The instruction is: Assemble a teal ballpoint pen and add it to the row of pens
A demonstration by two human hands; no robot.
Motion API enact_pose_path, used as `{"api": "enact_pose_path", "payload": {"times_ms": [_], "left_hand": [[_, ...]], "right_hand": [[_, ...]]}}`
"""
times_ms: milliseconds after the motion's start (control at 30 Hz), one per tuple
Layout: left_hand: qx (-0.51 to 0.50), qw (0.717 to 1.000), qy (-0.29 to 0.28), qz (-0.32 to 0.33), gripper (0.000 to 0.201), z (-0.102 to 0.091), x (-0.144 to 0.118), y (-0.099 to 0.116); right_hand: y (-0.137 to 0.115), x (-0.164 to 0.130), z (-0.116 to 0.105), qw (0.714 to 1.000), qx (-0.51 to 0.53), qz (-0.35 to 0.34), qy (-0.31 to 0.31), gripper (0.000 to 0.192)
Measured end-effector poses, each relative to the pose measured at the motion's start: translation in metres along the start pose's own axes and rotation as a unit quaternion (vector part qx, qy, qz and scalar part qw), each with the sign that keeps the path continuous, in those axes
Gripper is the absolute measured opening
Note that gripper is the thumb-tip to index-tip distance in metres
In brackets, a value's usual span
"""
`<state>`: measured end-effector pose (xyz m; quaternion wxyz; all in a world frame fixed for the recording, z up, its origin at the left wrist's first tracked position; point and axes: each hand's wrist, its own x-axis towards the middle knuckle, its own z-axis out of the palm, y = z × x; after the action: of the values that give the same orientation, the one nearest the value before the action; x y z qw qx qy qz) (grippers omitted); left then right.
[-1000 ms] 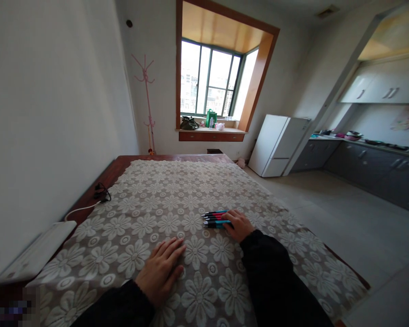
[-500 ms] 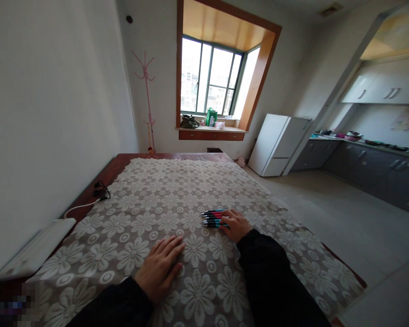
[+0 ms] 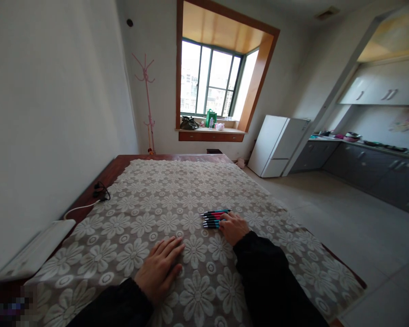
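Several pens (image 3: 213,218) with teal, red and black barrels lie side by side on a lace flower-patterned tablecloth (image 3: 163,204). My right hand (image 3: 234,227) rests on their right ends, fingers curled over them. My left hand (image 3: 160,268) lies flat on the cloth nearer to me, palm down, fingers together, holding nothing. Both arms wear dark sleeves.
A white flat device (image 3: 34,252) with a cable and black plug (image 3: 101,193) lies along the table's left edge by the wall. Beyond the table are a pink coat stand (image 3: 146,100), a window sill, a white fridge (image 3: 276,145) and kitchen cabinets (image 3: 371,168).
My right hand has slid slightly left along the pens, nudging them together. My left hand has stayed put.
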<state>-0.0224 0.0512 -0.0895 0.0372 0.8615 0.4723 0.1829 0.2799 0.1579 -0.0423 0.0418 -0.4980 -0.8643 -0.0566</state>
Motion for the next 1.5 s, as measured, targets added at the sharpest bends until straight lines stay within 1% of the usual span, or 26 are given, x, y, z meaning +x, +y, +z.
{"api": "enact_pose_path", "payload": {"times_ms": [133,167,267,333,433,500,600,633,667,700,767,800,833,933,1033,1133,1267,1367,1500], "left_hand": [[0.007,1.0,-0.012,0.0,0.056,-0.001,0.0,0.001],[0.007,1.0,-0.012,0.001,0.056,-0.001,0.0,0.001],[0.004,1.0,-0.013,0.0,0.055,-0.003,0.001,0.001],[0.002,1.0,-0.016,-0.003,0.055,-0.003,0.001,0.001],[0.003,1.0,-0.021,-0.005,0.055,-0.002,0.0,0.001],[0.005,1.0,-0.024,-0.005,0.056,-0.002,0.0,0.001],[0.006,1.0,-0.024,-0.005,0.056,-0.002,0.0,0.001],[0.006,1.0,-0.024,-0.005,0.056,-0.002,0.001,0.001],[0.005,1.0,-0.024,-0.004,0.055,-0.002,0.001,0.001],[0.005,1.0,-0.027,-0.005,0.055,-0.001,0.001,0.0],[0.004,1.0,-0.03,-0.007,0.053,-0.001,0.001,0.0],[0.004,1.0,-0.03,-0.008,0.053,0.0,0.001,0.0],[0.003,1.0,-0.03,-0.008,0.053,0.0,0.001,0.0],[0.001,1.0,-0.03,-0.008,0.052,0.0,0.001,-0.001],[0.002,0.999,-0.038,-0.009,0.05,0.0,0.001,-0.001],[0.004,0.999,-0.04,-0.008,0.051,-0.001,0.001,0.0],[0.007,1.0,-0.029,-0.003,0.055,0.0,0.001,0.0],[0.008,1.0,-0.025,-0.001,0.056,0.0,0.001,0.0],[0.006,1.0,-0.021,0.003,0.057,-0.001,0.001,-0.001]], "right_hand": [[-0.001,-0.001,-0.003,1.0,0.024,0.009,0.011,0.011],[-0.001,-0.001,-0.004,0.999,0.041,0.017,0.02,0.013],[0.002,-0.001,-0.001,0.993,0.089,0.047,0.056,0.032],[0.007,-0.002,0.006,0.99,0.102,0.068,0.073,0.048],[0.016,-0.001,0.024,0.985,0.118,0.099,0.078,0.075],[0.022,0.0,0.038,0.98,0.144,0.114,0.084,0.088],[0.028,0.003,0.056,0.959,0.23,0.126,0.103,0.105],[0.03,0.005,0.06,0.945,0.277,0.133,0.115,0.109],[0.032,0.007,0.063,0.918,0.342,0.148,0.133,0.11],[0.035,0.01,0.065,0.881,0.415,0.169,0.155,0.109],[0.041,0.016,0.068,0.788,0.54,0.22,0.197,0.101],[0.044,0.019,0.068,0.747,0.582,0.241,0.213,0.096],[0.047,0.022,0.069,0.716,0.611,0.254,0.223,0.093],[0.055,0.031,0.071,0.661,0.66,0.269,0.234,0.087],[0.057,0.036,0.073,0.602,0.706,0.285,0.241,0.077],[0.058,0.038,0.073,0.557,0.736,0.295,0.248,0.067],[0.061,0.04,0.07,0.513,0.765,0.298,0.251,0.059],[0.062,0.04,0.067,0.495,0.781,0.297,0.239,0.06],[0.06,0.037,0.065,0.486,0.793,0.294,0.223,0.059]]}}
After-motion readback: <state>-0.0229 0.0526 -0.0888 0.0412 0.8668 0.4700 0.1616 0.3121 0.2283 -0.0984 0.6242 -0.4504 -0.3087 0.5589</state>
